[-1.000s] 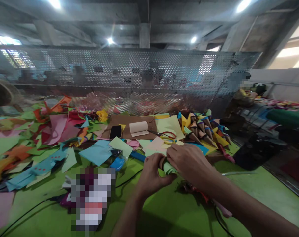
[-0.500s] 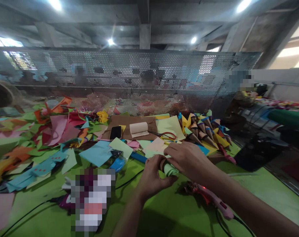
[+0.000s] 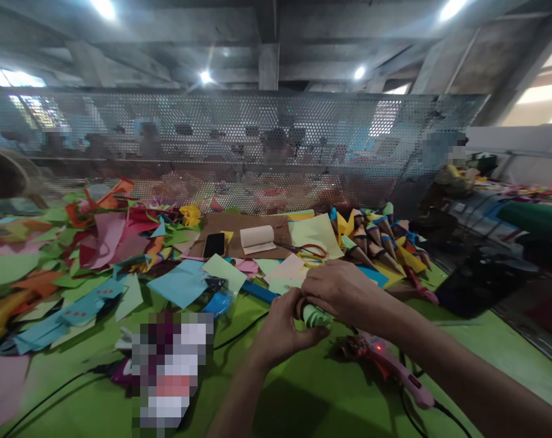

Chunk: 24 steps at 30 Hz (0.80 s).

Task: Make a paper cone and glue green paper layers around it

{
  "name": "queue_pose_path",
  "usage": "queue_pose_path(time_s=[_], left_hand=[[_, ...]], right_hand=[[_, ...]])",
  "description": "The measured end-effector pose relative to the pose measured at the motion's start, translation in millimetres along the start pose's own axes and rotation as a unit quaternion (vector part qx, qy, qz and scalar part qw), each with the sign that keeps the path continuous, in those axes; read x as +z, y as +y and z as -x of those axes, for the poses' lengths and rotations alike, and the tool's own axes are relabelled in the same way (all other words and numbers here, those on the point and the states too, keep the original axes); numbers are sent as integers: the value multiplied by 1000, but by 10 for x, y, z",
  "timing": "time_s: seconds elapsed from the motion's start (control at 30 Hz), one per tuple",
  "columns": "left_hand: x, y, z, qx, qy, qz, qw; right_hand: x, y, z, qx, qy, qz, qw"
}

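Both my hands hold one small roll of pale green paper point(image 3: 315, 316) just above the green table point(image 3: 331, 401). My left hand point(image 3: 280, 328) pinches the roll from below, thumb under it. My right hand point(image 3: 344, 292) wraps over its top with the fingers curled. A pink glue gun point(image 3: 389, 365) lies on the table right under my right forearm, its cord trailing off to the lower right. Behind my hands lie red-handled scissors point(image 3: 310, 250), a white paper roll point(image 3: 256, 236) and a black phone point(image 3: 213, 244) on brown card.
Coloured paper scraps point(image 3: 98, 255) cover the table's left half. Several finished paper cones point(image 3: 376, 240) are stacked at the back right. A perforated metal screen point(image 3: 239, 146) closes off the far edge. A black cable point(image 3: 239, 331) runs across the table. A dark machine point(image 3: 481, 274) stands on the right.
My right forearm has lifted and shifted back, uncovering the pink glue gun beneath it. Both hands stay on the green roll and have turned it slightly.
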<state>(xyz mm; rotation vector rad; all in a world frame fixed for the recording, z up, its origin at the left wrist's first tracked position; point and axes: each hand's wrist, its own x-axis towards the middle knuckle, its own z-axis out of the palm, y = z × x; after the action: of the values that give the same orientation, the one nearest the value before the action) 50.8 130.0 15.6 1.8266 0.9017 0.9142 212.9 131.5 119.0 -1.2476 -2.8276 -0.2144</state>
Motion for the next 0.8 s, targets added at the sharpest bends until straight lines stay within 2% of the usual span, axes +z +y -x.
queue_pose_path(time_s=[0.6, 0.8], left_hand=[[-7, 9, -2, 7, -17, 33, 999], [-16, 41, 8, -8, -14, 35, 999]], right_hand=[[139, 114, 14, -41, 46, -50, 997], [155, 59, 19, -28, 60, -53, 996]])
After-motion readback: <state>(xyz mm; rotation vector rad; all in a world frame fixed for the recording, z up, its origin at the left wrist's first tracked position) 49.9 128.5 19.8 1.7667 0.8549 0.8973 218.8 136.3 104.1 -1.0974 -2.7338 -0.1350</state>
